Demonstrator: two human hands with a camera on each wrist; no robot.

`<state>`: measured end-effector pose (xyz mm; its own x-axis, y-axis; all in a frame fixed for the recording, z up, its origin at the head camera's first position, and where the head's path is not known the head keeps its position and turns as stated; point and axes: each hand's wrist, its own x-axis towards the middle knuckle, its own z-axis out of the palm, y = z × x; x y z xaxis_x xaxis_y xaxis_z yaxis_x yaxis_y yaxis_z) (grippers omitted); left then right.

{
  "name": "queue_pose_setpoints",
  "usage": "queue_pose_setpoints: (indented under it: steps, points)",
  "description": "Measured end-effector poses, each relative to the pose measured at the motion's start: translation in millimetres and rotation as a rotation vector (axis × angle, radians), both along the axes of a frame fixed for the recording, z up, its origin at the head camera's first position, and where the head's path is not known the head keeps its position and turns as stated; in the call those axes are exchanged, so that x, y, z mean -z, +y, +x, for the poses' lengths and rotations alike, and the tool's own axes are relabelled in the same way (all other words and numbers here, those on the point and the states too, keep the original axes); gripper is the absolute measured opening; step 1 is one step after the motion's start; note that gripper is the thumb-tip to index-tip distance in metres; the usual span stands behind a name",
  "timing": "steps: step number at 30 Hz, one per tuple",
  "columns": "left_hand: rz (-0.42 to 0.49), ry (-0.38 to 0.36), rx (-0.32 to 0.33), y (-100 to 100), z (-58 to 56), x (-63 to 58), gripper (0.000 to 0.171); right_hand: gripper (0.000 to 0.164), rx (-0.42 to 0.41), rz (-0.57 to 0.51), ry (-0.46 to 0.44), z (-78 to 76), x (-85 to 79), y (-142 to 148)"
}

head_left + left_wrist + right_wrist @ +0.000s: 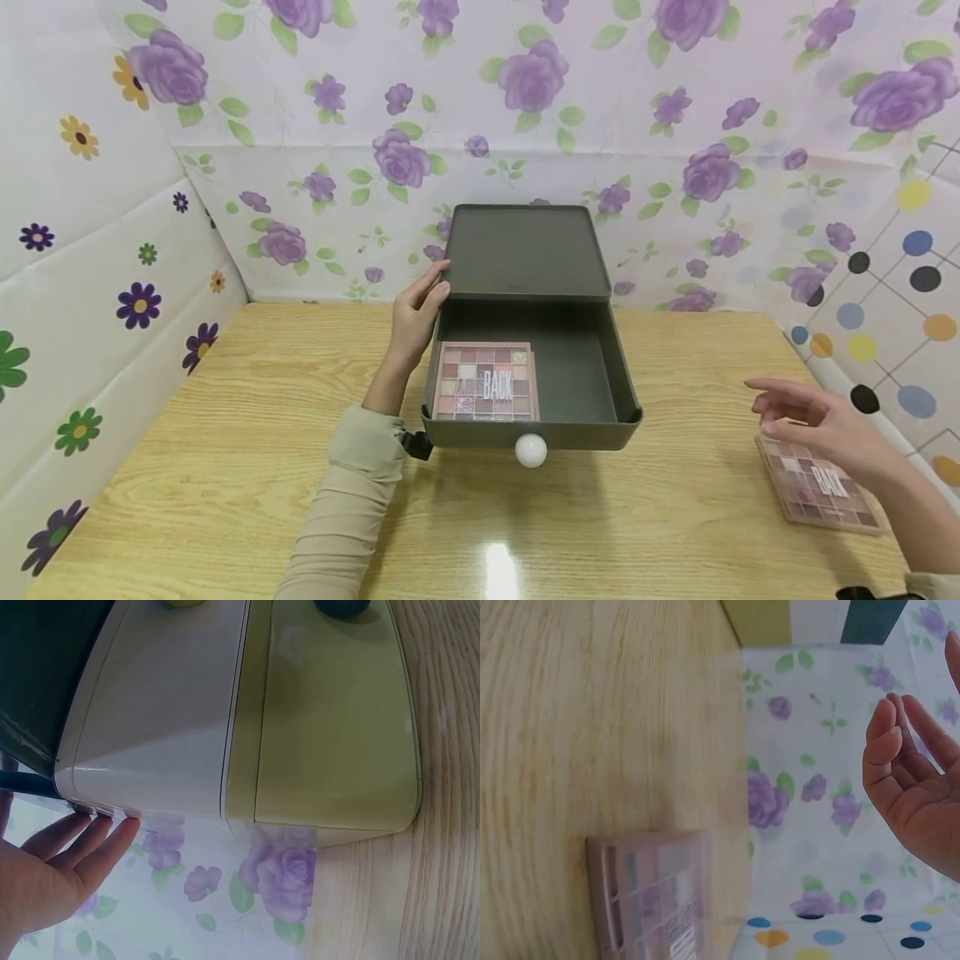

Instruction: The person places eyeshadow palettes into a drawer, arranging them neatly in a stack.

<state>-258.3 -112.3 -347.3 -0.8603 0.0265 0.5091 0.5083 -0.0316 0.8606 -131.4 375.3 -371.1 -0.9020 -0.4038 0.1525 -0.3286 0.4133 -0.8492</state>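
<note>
A dark grey-green drawer [577,367] is pulled out from the top of a small drawer cabinet [528,250]. In its left part lies a pink eyeshadow palette [483,383] marked "BACK", with another pink edge showing just beneath it. My left hand [416,317] rests against the cabinet's left side; in the left wrist view its extended fingertips [124,825] touch the side edge. My right hand [825,425] is in the air at the right, fingers loosely bent and holding nothing. Below it, another pink eyeshadow palette [821,492] lies on the table.
A round white knob [531,450] sticks out from the drawer front. Beneath the top drawer, the left wrist view shows a white drawer [157,712] and a yellow-green drawer [337,727]. Flowered cloth [322,225] hangs behind and beside the wooden table [225,467].
</note>
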Motion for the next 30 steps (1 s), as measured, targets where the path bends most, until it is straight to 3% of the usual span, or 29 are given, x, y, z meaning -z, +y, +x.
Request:
queue_pose_setpoints:
  steps: [13,25,30]
  points:
    - [-0.003,0.015,-0.005,0,-3.2,5.2,0.040,0.049,0.196,0.341,0.025,6.2,33.8,42]
    - [-0.001,-0.020,0.012,-1,-5.0,4.6,0.040,0.055,0.175,0.447,-0.017,13.5,63.1,81]
    - [-0.004,-0.010,0.001,-1,-3.4,3.5,0.039,0.060,0.157,0.468,0.039,17.5,76.7,95]
